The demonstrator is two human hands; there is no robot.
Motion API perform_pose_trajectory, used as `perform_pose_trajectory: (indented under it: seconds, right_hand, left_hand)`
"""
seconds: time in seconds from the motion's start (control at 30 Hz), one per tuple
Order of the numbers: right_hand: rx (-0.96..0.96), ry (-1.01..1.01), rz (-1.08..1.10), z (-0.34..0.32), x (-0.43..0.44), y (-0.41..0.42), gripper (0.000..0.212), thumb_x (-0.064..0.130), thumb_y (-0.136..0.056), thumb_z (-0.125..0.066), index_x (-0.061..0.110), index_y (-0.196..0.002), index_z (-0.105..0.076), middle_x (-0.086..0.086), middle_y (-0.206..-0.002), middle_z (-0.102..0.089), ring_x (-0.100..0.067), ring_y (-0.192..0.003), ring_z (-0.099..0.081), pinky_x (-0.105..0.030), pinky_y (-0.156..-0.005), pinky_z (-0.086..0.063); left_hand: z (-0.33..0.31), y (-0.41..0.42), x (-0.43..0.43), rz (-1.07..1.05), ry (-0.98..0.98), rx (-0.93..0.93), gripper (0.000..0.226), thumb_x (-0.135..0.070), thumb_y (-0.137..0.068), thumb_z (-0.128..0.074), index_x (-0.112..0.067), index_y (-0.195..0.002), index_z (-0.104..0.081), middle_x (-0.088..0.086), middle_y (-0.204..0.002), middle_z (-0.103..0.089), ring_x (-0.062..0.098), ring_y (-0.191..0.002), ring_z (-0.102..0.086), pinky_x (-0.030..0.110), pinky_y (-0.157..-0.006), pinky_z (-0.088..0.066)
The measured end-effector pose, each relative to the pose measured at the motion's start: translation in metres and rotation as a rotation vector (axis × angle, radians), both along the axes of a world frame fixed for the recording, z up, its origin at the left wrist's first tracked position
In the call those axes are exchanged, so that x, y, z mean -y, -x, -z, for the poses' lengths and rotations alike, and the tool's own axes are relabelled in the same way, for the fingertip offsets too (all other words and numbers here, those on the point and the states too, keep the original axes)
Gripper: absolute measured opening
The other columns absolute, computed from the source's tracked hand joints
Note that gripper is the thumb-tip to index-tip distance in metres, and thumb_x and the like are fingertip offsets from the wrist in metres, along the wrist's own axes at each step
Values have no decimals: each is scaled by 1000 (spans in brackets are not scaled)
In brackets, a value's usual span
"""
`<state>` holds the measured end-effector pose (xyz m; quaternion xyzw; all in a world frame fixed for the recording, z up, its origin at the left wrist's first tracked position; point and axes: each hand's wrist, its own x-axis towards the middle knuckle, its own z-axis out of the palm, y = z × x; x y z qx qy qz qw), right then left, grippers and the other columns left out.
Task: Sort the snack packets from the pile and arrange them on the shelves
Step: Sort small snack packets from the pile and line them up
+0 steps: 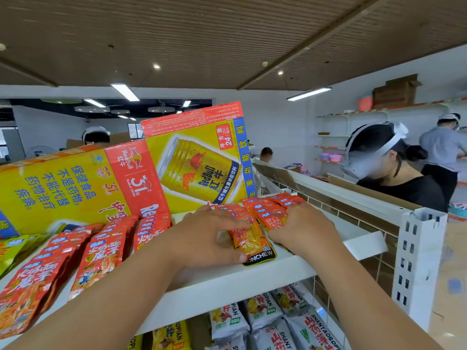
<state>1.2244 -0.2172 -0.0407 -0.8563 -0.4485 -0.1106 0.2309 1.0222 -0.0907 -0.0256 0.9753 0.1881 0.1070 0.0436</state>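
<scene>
Both hands are working on the top shelf [227, 281], right-hand end, at a row of orange packets [267, 210].

Front packet [255, 245] is lying almost flat near the shelf's front edge. Its long axis is running near-to-far, tilted a little left at the far end. The black "CRONCHEW" end is pointing at the camera and the other end is pointing back toward the upright Red Bull carton [197, 160].

The rest of the row is overlapping behind it like shingles on the same axis, blue-tagged top ends facing away. The row is reaching back to just beside the carton.

Left hand [209, 236] is gripping the front packet: fingers [240, 227] are lying across its face and the thumb is sitting at its near left corner.

Right hand [303, 228] is holding the row from the right side, fingers curled down over the packets' edge, fingertips touching the front packet's right side.

Left of the hands, red noodle packets [101, 253] are sitting in rows on the same shelf, also long axis near-to-far. A second Red Bull carton [75, 185] is lying behind them.

White and yellow packets [265, 322] are filling the lower shelf.

A person wearing a headset [379, 160] is standing beyond the shelf unit on the right.
</scene>
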Motion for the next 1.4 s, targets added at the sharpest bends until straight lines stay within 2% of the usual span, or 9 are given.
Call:
perform_pose_trajectory:
  seconds: [0.1, 0.23, 0.37, 0.6, 0.77, 0.83, 0.97, 1.1, 1.4]
  right_hand:
    - [2, -5, 6, 0, -2, 1, 75, 77, -49, -40, 25, -98, -62, 2, -97, -60, -20, -88, -59, -32, -72, -49]
    - [10, -19, 11, -1, -1, 4, 96, 80, -35, -25, 25, -105, -62, 1, -106, -60, -21, -94, -60, -34, -77, -51]
    - [-4, -16, 18, 0, -1, 5, 98, 80, -35, -25, 26, -108, -62, 1, -110, -60, -22, -97, -60, -36, -80, -52]
    - [-29, 5, 24, 0, -2, 2, 92, 84, -39, -30, 27, -104, -62, 2, -105, -59, -20, -93, -59, -34, -74, -49]
    - [-53, -111, 28, 1, 1, 4, 90, 88, -43, -33, 31, -107, -63, 4, -105, -61, -21, -95, -60, -37, -82, -52]
    - [-30, -142, 26, 2, 2, 4, 86, 85, -48, -38, 31, -112, -60, 3, -106, -60, -22, -97, -59, -38, -83, -51]
    - [0, -178, -13, 4, 1, 2, 61, 73, -68, -53, 34, -115, -58, 4, -105, -59, -22, -98, -58, -40, -84, -51]
    - [17, -187, -41, 7, 1, 0, 59, 67, -74, -57, 33, -122, -59, 2, -108, -59, -23, -99, -58, -40, -84, -51]
    - [12, -188, -86, 6, 1, 3, 45, 57, -81, -63, 32, -117, -63, 0, -112, -59, -23, -100, -57, -36, -81, -47]
  left_hand:
    - [0, 1, -1, -5, 8, 2, 90, -92, -59, -42, -56, -142, -46, -19, -152, -42, 2, -146, -26, 46, -125, -6]
    - [3, 0, -4, -5, 4, 8, 87, -92, -60, -44, -58, -140, -46, -21, -148, -44, 3, -145, -30, 49, -124, -10]
    - [2, 0, -3, 9, 7, 16, 87, -90, -60, -44, -56, -140, -48, -21, -148, -46, 0, -143, -31, 47, -124, -10]
    - [2, -1, -5, 10, 19, 10, 86, -92, -61, -45, -59, -140, -45, -21, -148, -46, 3, -144, -30, 49, -123, -12]
    - [0, 1, -2, 17, 19, 34, 81, -88, -65, -47, -58, -140, -47, -20, -144, -49, 4, -139, -36, 47, -122, -17]
    - [0, 0, -3, 18, 21, 72, 77, -87, -66, -47, -60, -138, -47, -22, -141, -52, 5, -134, -39, 45, -119, -23]
    - [0, 0, -8, -23, 12, 118, 75, -90, -67, -47, -66, -137, -41, -26, -144, -49, 13, -135, -41, 48, -114, -32]
    - [1, 2, -10, -16, 4, 176, 79, -87, -69, -49, -54, -142, -49, -26, -146, -49, 11, -136, -43, 45, -115, -33]
    - [7, 5, -13, -51, -29, 187, 77, -88, -71, -47, -57, -142, -45, -24, -144, -51, 14, -132, -46, 44, -112, -36]
